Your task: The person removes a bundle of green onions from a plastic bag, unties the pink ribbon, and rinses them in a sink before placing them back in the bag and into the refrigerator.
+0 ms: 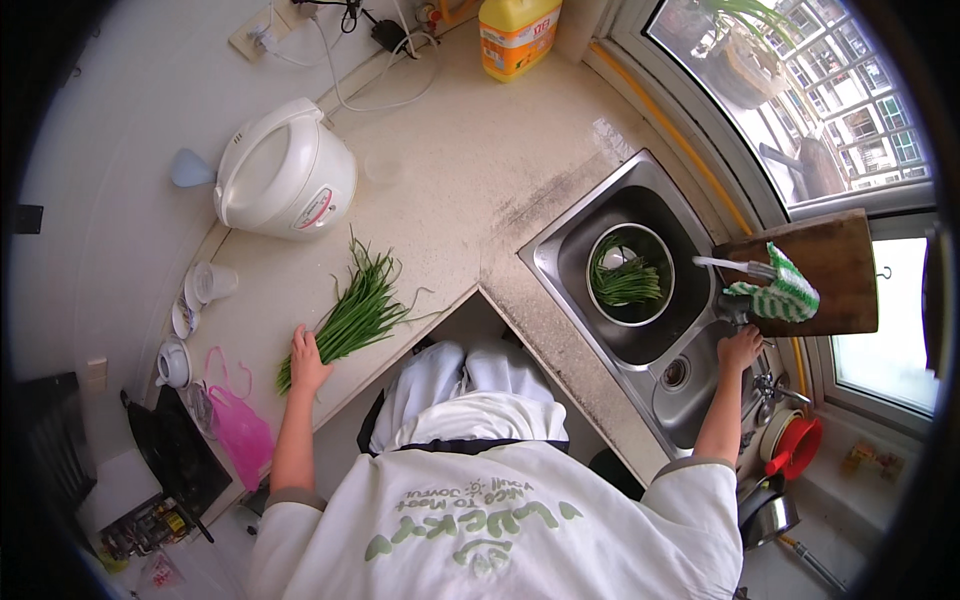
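Observation:
My left hand (308,361) is around the lower end of a bunch of green garlic chives (358,306) lying on the counter. Its fingers are on one side of the stalks and the thumb on the other. At the far right, my right hand (740,347) reaches over the small basin to the base of the faucet (733,307); its fingertips are partly hidden, so its grip is unclear. A green-and-white striped cloth (791,289) hangs over the faucet. More cut chives (626,281) lie in a round metal pot (670,262) inside the larger sink basin (577,247).
A white rice cooker (289,176) stands on the left counter (427,187). Nearby are a plastic cup (216,283), a white teapot (173,362) and a pink plastic bag (240,427). A yellow detergent jug (517,37) stands at the back. A wooden cutting board (832,247) leans by the window.

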The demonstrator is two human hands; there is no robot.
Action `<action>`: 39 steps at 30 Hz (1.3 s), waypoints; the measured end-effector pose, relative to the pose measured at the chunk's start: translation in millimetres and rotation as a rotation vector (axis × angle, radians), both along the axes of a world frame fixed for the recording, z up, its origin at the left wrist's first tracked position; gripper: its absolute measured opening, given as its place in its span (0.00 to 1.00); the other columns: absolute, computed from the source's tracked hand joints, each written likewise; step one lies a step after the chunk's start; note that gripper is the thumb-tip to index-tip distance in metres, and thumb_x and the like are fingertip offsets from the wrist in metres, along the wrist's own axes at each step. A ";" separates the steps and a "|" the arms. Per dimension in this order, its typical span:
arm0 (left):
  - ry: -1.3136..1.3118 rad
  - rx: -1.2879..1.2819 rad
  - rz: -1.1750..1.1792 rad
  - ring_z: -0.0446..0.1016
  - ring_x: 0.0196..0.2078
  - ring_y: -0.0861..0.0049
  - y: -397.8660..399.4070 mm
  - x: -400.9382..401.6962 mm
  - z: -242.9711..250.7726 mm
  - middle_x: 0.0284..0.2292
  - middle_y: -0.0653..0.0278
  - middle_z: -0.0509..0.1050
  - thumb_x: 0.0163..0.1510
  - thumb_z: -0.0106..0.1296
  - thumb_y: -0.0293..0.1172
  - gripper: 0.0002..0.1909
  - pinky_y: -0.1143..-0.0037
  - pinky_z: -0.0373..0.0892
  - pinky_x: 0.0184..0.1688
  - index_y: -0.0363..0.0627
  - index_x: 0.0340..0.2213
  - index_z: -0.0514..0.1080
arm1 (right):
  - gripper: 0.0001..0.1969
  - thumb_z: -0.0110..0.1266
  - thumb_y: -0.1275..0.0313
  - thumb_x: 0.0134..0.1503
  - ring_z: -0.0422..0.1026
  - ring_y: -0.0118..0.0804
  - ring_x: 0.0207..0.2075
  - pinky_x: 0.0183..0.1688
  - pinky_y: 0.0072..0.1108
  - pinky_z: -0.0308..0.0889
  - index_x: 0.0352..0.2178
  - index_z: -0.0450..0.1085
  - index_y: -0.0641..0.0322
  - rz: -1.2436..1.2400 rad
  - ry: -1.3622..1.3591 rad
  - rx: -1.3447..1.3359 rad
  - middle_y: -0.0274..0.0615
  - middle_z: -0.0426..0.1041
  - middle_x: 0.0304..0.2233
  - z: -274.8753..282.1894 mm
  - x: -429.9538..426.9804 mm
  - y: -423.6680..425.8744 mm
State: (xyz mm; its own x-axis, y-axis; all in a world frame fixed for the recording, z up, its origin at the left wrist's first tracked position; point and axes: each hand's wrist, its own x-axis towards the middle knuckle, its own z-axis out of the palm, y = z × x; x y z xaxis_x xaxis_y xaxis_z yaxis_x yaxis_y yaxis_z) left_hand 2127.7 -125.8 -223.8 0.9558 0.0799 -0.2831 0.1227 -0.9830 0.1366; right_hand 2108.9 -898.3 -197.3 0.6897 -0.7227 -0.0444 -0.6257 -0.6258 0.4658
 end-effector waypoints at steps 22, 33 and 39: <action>-0.154 0.016 0.017 0.60 0.42 0.61 -2.6 -7.4 -7.8 0.36 0.57 0.61 0.29 0.58 0.27 0.32 0.67 0.59 0.44 0.43 0.40 0.59 | 0.23 0.59 0.51 0.37 0.60 0.26 0.33 0.48 0.28 0.49 0.34 0.67 0.47 -0.656 -1.621 1.507 0.26 0.64 0.31 51.1 106.0 74.7; -0.086 -0.056 -0.083 0.63 0.39 0.60 8.6 4.8 -9.9 0.33 0.56 0.65 0.30 0.58 0.28 0.25 0.66 0.61 0.41 0.42 0.34 0.61 | 0.18 0.54 0.58 0.47 0.60 0.23 0.38 0.45 0.25 0.49 0.40 0.66 0.46 -0.338 -1.774 1.479 0.24 0.66 0.35 44.7 50.3 46.8; -0.063 -0.053 -0.068 0.63 0.39 0.59 17.4 -4.0 -9.7 0.33 0.54 0.65 0.30 0.58 0.29 0.27 0.66 0.61 0.41 0.42 0.35 0.60 | 0.13 0.51 0.58 0.48 0.59 0.22 0.30 0.38 0.22 0.51 0.34 0.65 0.47 -0.359 -1.586 1.186 0.24 0.64 0.30 60.9 56.7 103.1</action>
State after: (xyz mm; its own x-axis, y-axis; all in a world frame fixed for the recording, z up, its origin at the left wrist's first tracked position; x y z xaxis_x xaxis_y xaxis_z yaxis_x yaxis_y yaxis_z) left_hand 2123.6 -108.5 -233.5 0.9745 0.0004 -0.2244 0.0452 -0.9799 0.1943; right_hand 2165.6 -795.2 -136.4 0.4478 -0.8854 -0.1248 -0.1301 0.0735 -0.9888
